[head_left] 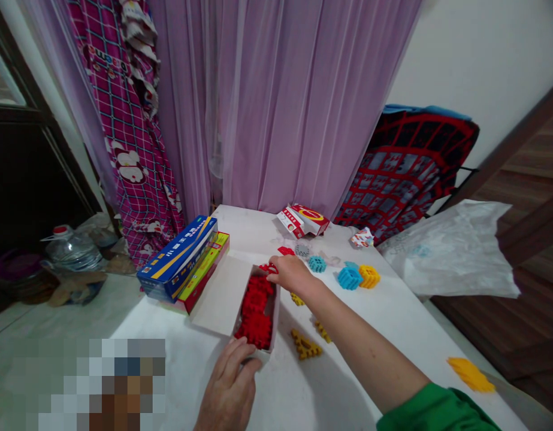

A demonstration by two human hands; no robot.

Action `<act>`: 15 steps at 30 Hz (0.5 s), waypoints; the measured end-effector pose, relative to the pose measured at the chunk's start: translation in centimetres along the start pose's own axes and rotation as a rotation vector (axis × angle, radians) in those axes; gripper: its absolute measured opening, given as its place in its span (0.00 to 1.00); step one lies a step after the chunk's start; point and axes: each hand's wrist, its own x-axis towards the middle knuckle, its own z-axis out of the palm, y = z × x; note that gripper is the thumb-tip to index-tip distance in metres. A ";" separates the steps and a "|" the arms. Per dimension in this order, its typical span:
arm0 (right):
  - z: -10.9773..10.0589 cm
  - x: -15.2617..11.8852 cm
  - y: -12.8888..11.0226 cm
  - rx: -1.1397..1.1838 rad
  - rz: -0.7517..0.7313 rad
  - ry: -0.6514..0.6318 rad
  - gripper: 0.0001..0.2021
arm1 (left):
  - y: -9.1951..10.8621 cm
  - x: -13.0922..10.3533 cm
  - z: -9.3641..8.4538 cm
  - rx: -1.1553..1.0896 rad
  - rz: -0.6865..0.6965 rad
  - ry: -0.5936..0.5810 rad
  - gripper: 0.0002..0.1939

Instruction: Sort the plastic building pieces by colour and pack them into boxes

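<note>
A narrow white cardboard box (275, 326) stands on the table with its lid (217, 294) folded out to the left. Red toothed plastic building pieces (257, 308) fill much of it. My left hand (231, 383) grips the box's near end, fingertips over the rim. At the far end, my right hand (290, 274) is closed on a red building piece (269, 269), partly hidden by the fingers. Yellow building pieces (305, 345) lie right of the box, some partly behind my right forearm.
Blue (180, 254) and yellow-red (207, 269) boxes lie at the left. Farther back are a red-white carton (305, 220), blue pieces (349, 278) and stacked yellow pieces (369, 276). A yellow stack (471, 375) lies by the right edge, a white plastic bag (451, 254) beyond.
</note>
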 end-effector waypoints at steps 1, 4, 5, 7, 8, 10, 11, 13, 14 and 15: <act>0.0 -0.1 -0.2 -0.007 0.000 -0.007 0.18 | 0.0 0.0 0.0 0.001 0.000 0.001 0.18; 0.0 -0.5 -1.1 -0.025 -0.024 -0.041 0.20 | 0.0 -0.1 0.0 0.005 -0.010 -0.001 0.17; 0.1 -0.6 -1.4 -0.026 -0.043 -0.053 0.20 | 0.0 -0.1 0.0 0.005 -0.013 -0.001 0.17; 0.3 -1.0 -2.0 -0.026 -0.083 -0.077 0.20 | 0.0 -0.1 -0.1 0.002 -0.016 -0.002 0.17; 0.5 -1.3 -2.3 -0.027 -0.102 -0.086 0.20 | 0.0 -0.1 -0.1 0.001 -0.014 -0.004 0.17; 0.9 -1.6 -2.8 -0.030 -0.138 -0.092 0.18 | 0.0 -0.1 -0.1 -0.002 -0.010 -0.007 0.17; 1.1 -1.8 -2.9 -0.029 -0.154 -0.090 0.19 | 0.0 0.0 -0.1 -0.004 -0.008 -0.008 0.17; 1.4 -2.0 -3.3 -0.016 -0.183 -0.083 0.20 | 0.0 0.0 -0.1 -0.007 -0.007 -0.008 0.17; 1.4 -2.0 -3.3 -0.005 -0.190 -0.079 0.21 | 0.0 0.0 -0.1 -0.007 -0.007 -0.007 0.17; 1.4 -2.1 -3.3 0.009 -0.189 -0.075 0.21 | 0.1 0.0 -0.1 -0.007 -0.008 -0.008 0.17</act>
